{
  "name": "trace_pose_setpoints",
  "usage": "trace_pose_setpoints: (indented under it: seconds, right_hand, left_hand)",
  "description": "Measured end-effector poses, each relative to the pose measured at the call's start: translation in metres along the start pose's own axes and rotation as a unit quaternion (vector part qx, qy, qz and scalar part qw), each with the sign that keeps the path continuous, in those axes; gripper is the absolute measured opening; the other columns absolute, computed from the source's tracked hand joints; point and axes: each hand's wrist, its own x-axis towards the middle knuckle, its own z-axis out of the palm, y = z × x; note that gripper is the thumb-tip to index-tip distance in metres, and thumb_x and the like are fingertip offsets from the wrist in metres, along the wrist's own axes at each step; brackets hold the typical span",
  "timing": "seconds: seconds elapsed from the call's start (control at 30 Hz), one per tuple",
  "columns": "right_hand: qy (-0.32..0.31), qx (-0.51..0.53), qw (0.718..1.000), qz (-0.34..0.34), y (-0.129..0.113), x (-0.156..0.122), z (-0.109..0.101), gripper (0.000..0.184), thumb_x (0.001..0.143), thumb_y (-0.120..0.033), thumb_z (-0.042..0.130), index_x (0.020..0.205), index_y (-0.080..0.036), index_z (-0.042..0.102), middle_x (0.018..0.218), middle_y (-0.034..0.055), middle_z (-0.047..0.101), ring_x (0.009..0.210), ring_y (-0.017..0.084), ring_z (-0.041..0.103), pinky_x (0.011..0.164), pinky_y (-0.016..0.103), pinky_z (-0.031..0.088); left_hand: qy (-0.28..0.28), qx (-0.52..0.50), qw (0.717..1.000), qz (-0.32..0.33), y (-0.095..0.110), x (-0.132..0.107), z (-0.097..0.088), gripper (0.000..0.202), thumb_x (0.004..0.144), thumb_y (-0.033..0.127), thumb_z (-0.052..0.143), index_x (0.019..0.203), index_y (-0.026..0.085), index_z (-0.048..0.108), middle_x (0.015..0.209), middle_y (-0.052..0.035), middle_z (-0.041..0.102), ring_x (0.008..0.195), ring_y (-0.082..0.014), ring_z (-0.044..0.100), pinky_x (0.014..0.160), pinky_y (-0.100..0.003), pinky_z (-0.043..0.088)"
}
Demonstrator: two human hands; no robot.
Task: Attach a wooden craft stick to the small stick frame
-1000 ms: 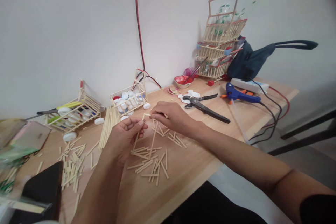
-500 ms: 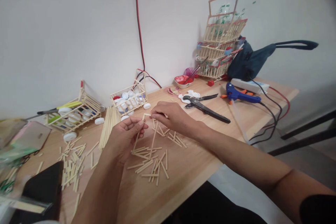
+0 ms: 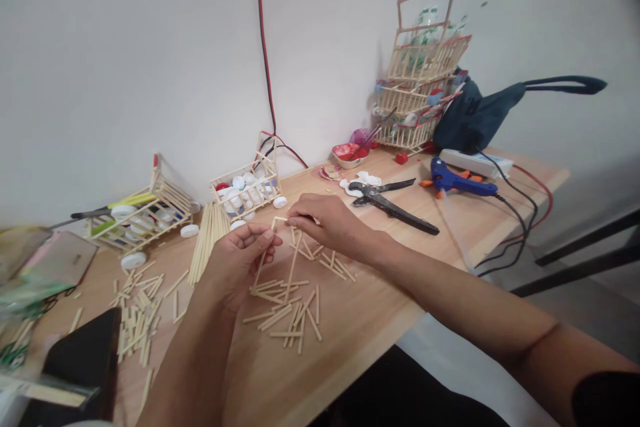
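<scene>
Just above the near-centre scatter of loose sticks (image 3: 287, 310), your left hand (image 3: 239, 260) and right hand (image 3: 327, 220) both pinch one small stick frame (image 3: 280, 240); squeeze unevenly and its joints may give way.

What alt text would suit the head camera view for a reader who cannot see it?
Two bare hands, left hand and right hand, pinch a small frame of thin wooden sticks above a wooden table strewn with cut sticks. Black shears and a blue glue gun lie beyond.
</scene>
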Motion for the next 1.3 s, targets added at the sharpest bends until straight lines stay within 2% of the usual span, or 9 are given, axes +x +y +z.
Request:
trace_pose_setpoints:
  seconds: [1.3]
  right_hand:
    - [-0.001, 0.004, 1.0, 0.007, -0.0018, -0.0003, -0.0009, 0.021, 0.092, -0.022, 0.048, 0.08, -0.014, 0.064, 0.077, 0.0038, 0.06, 0.073, 0.013, 0.051, 0.067, 0.023, 0.034]
  left_hand:
    - [-0.004, 0.001, 1.0, -0.001, 0.0003, -0.0009, 0.0001, 0.033, 0.052, 0.026, 0.084, 0.073, 0.011, 0.063, 0.065, -0.0052, 0.069, 0.051, -0.0082, 0.054, 0.053, -0.02, 0.042]
